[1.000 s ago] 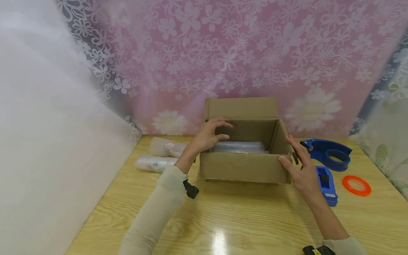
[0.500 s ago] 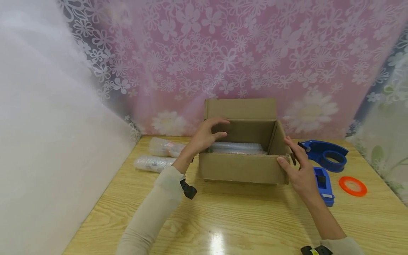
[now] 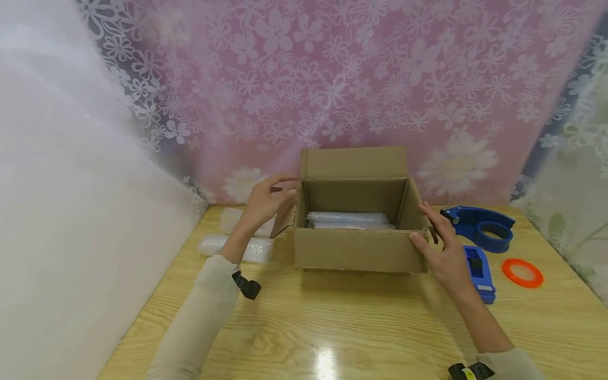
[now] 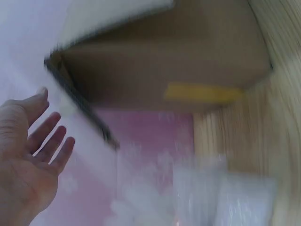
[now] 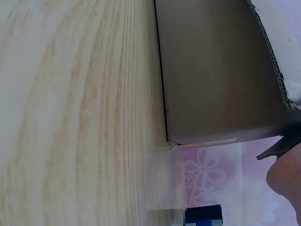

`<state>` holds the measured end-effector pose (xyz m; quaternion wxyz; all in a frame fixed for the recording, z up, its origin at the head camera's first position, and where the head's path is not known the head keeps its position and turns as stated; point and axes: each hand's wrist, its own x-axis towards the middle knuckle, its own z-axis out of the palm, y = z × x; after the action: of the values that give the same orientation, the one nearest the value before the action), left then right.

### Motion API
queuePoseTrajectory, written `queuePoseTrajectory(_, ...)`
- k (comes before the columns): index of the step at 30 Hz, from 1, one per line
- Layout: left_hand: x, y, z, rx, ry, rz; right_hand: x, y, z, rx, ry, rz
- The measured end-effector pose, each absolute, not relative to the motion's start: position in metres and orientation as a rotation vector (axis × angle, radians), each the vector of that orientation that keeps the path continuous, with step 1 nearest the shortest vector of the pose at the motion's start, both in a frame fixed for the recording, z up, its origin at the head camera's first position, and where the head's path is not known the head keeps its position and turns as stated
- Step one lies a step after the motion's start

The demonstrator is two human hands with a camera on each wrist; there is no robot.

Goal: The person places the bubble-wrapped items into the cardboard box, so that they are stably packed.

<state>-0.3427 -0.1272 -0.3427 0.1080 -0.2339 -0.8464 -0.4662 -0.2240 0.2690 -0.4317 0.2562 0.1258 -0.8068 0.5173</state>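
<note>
A cardboard box [image 3: 358, 250] stands on the table with its back flap [image 3: 353, 162] raised. Inside lie clear bubble-wrapped items [image 3: 349, 217]. Beside the left flap [image 3: 284, 216], which hangs outward, my left hand [image 3: 266, 203] has its fingers extended. The left wrist view shows that hand [image 4: 26, 160] holding nothing, with a gap between it and the flap edge [image 4: 82, 103]. My right hand [image 3: 446, 258] rests at the box's front right corner, thumb on the front, fingers along the right side. Only part of the right hand [image 5: 287, 176] shows in the right wrist view.
Two bubble-wrapped bundles [image 3: 258, 250] lie left of the box, partly behind my left arm. To the right are a blue tape dispenser [image 3: 467, 224], a blue plastic device [image 3: 482, 279] and an orange ring-shaped tape roll [image 3: 507, 273]. A patterned pink curtain [image 3: 332, 95] hangs behind.
My left hand has moved left, from over the box's left rim to outside it, and the left flap now shows folded outward. The right hand stays at the corner.
</note>
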Motion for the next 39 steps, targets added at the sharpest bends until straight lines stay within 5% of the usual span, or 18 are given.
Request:
queuePoseTrajectory(15, -0.334, -0.231, -0.393, -0.622, -2.818, -1.155, -0.223, 0.269, -0.434, 0.331, -2.202, 1.395)
queuePoseTrajectory(32, -0.33, -0.291, -0.431, -0.429, -2.994, -1.1, -0.227, 0.269, -0.437, 0.332, -2.179, 1.404)
queuePoseTrajectory(39, -0.331, -0.303, -0.445, -0.542, -3.067, -0.974, -0.227, 0.269, -0.437, 0.342, -2.175, 1.405)
